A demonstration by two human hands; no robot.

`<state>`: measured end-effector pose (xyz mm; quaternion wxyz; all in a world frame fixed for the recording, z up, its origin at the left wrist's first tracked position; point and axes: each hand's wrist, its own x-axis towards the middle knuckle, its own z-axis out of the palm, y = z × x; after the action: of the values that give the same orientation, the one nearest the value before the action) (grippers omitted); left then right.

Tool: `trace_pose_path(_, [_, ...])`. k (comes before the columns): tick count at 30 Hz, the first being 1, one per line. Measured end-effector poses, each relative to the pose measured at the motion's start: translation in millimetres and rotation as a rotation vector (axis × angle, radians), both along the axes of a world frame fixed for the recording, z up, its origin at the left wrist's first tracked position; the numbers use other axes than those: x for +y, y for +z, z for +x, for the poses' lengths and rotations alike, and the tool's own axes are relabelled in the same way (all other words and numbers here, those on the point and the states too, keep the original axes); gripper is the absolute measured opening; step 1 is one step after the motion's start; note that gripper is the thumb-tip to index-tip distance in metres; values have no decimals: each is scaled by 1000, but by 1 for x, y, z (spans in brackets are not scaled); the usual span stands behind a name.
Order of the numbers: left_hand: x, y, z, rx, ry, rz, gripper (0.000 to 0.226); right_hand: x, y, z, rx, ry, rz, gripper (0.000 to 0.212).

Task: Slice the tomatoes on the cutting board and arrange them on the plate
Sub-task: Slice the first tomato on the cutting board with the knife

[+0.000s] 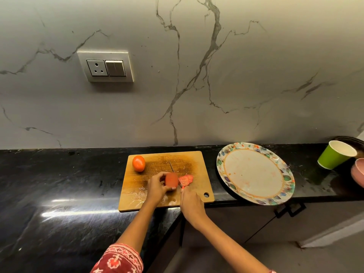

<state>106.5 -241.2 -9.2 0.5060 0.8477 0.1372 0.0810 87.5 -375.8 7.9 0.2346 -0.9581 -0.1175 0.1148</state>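
A wooden cutting board point(197, 160) lies on the black counter. My left hand point(156, 187) grips a partly cut red tomato point(171, 179) near the board's middle. Just right of it, my right hand point(191, 203) holds a knife point(173, 168) whose thin blade runs along the tomato's cut face, tip pointing toward the wall. A few cut slices point(186, 179) lie flat to the right of the blade. A whole orange-red tomato point(138, 163) sits at the board's far left corner. The round floral-rimmed plate point(254, 172) stands to the right of the board and holds no slices.
A green paper cup point(334, 154) and a pink bowl point(358, 172) stand at the far right, beside a dark dish. The plate overhangs the counter's front edge above cabinet doors. A marble wall with a socket plate point(105, 67) rises behind the counter.
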Motion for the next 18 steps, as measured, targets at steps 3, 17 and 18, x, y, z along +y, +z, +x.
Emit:
trace_pose_path(3, [1,0,1,7,3,-1,50,1,0,-1,-2,1,0,27])
trace_pose_path(17, [3,-6,3,3,-7,12,48,14,4,8,35,-15,4,28])
trace_pose_path(18, [2,-7,3,-4,-20,18,48,16,4,11,43,-19,4,29])
